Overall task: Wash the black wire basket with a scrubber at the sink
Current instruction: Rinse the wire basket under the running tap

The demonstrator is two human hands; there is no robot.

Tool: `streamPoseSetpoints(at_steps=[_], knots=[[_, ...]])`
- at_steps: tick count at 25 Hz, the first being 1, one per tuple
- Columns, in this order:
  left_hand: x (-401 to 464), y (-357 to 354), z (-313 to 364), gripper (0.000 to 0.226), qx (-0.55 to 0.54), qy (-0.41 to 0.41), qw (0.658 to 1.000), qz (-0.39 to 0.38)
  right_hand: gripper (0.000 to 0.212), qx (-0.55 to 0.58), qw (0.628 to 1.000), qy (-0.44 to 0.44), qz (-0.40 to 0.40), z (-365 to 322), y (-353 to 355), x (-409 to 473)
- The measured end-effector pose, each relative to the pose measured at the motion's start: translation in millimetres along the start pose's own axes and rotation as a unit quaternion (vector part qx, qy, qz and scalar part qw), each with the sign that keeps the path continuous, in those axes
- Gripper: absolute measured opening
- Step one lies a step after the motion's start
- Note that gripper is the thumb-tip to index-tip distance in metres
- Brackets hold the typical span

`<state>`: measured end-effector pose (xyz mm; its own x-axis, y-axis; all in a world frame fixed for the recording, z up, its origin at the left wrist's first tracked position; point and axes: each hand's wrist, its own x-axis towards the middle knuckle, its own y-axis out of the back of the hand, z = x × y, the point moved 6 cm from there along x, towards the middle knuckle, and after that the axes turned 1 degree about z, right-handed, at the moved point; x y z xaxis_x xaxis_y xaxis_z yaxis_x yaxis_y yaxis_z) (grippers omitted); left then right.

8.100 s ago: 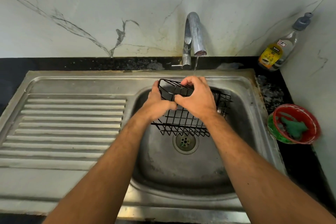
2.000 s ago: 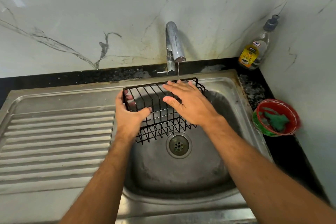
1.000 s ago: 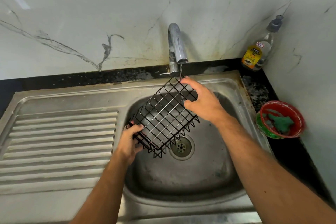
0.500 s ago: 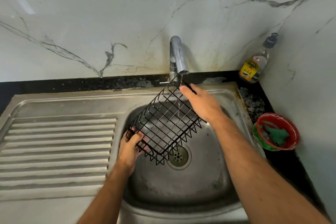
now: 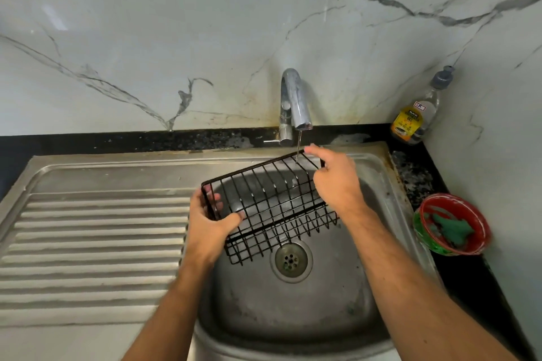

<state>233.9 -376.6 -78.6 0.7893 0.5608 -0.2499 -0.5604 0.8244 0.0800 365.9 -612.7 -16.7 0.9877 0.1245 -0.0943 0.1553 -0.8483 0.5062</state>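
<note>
Wall: grey-veined white marble slab [image 5: 205, 38]
Surface: ribbed stainless steel sink [image 5: 96, 243], black granite counter [image 5: 117, 141]
Hands: left hand [image 5: 209, 223] and right hand [image 5: 337, 182] both grip the black wire basket [image 5: 272, 208]

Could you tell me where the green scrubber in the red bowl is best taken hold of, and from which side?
A judgement: pinch the green scrubber by its raised, crumpled middle, coming straight down from above. It lies inside the red bowl, whose rim walls off any sideways approach. The right hand is the nearer one, but it now grips the black wire basket and would have to let go first.
</note>
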Motion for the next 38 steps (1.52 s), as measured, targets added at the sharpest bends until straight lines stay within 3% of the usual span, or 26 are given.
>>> streamPoseSetpoints(at_steps=[4, 6, 8, 11, 13, 16, 18, 24, 29, 33, 36, 38], knots=[[5.7, -8.2, 38.2, 0.096, 0.102, -0.053, 0.993, -0.007, 0.063, -0.018, 0.999, -0.038, -0.03, 17.9, 1.2, 0.3], [4.1, -17.4, 51.0, 0.115, 0.209, -0.077, 0.975, -0.023, 0.052, -0.013, 0.999, -0.04, -0.004, 15.0, 3.2, 3.4], [-4.0, -37.4, 61.7, 0.124, 0.351, -0.119, 0.926, -0.067, 0.042, -0.022, 0.999, 0.002, 0.026, 1.9, 3.2, 14.7], [-14.8, -71.3, 63.7, 0.125, 0.554, -0.187, 0.801, -0.125, 0.03, -0.098, 0.992, 0.079, 0.021, -18.1, -1.9, 48.2], [-15.0, -86.1, 57.5, 0.122, 0.61, -0.22, 0.745, -0.155, 0.026, -0.146, 0.985, 0.083, -0.041, -23.8, -12.4, 72.5], [-10.6, -96.7, 52.4, 0.121, 0.641, -0.26, 0.705, -0.156, 0.032, -0.216, 0.956, 0.09, -0.176, -22.9, -38.1, 97.5], [-8.2, -98.3, 49.4, 0.122, 0.642, -0.272, 0.703, -0.145, 0.034, -0.269, 0.934, 0.089, -0.217, -16.0, -53.0, 111.3], [-10.5, -103.2, 43.0, 0.12, 0.639, -0.292, 0.697, -0.142, 0.019, -0.249, 0.936, 0.084, -0.233, -3.6, -77.3, 146.2], [2.8, -93.4, 49.0, 0.119, 0.632, -0.253, 0.719, -0.14, 0.018, -0.029, 0.982, 0.003, -0.185, 6.1, -43.2, 118.5], [13.8, -81.5, 52.6, 0.119, 0.626, -0.216, 0.735, -0.145, 0.033, 0.087, 0.983, -0.03, -0.159, 6.2, -39.9, 87.3], [6.9, -81.7, 52.8, 0.12, 0.633, -0.21, 0.727, -0.164, 0.046, 0.134, 0.984, -0.072, -0.095, 13.8, -37.9, 53.4], [-1.8, -87.9, 51.4, 0.12, 0.642, -0.213, 0.717, -0.169, 0.042, 0.16, 0.98, -0.104, -0.049, 34.2, -29.8, 22.4]])
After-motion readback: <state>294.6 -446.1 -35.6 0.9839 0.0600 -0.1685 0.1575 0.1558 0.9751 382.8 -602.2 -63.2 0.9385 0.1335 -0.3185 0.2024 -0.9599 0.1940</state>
